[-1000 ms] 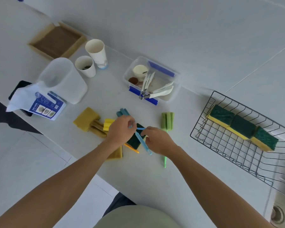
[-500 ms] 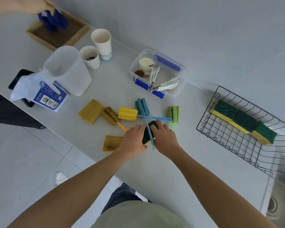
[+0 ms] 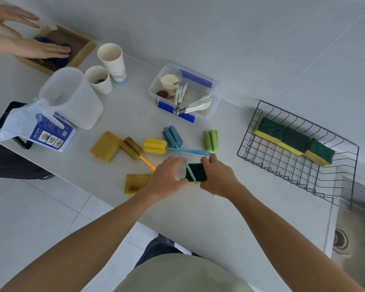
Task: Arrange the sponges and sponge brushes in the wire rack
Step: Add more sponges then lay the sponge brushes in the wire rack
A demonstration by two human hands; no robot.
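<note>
Two of my hands frame a dark green sponge (image 3: pixel 196 174) lying on the counter (image 3: pixel 230 218) near the centre of view. My left hand (image 3: pixel 167 180) sits at its nine o'clock side, thumb and fingers curled toward its edge; my right hand (image 3: pixel 218 178) grips it from three o'clock, fingers bent round the far end. A yellow layer shows along the sponge's near edge. The thin handle of the blue sponge brush (image 3: pixel 172 135) lies slanted across the sponge's top, its head up at eleven o'clock from my hands. A second blue handle runs from the yellow sponge brush (image 3: pixel 155 146) toward three o'clock, crossing the first. The green sponge brush (image 3: pixel 210 140) rests at one o'clock from my hands, and its handle disappears under my right hand.

At ten o'clock lie a brown sponge brush (image 3: pixel 133 147) with an orange handle and a flat yellow sponge (image 3: pixel 104 146) beside it; another flat yellow sponge (image 3: pixel 135 183) lies just beside my left wrist.

Off at three o'clock stands the wire rack (image 3: pixel 293 165), with three green-and-yellow sponges (image 3: pixel 294 141) lined up end to end along its far side.

At ten o'clock, far off, another person's hands (image 3: pixel 40 49) press a blue cloth (image 3: pixel 59 60) in a wooden tray (image 3: pixel 82 51).
</note>
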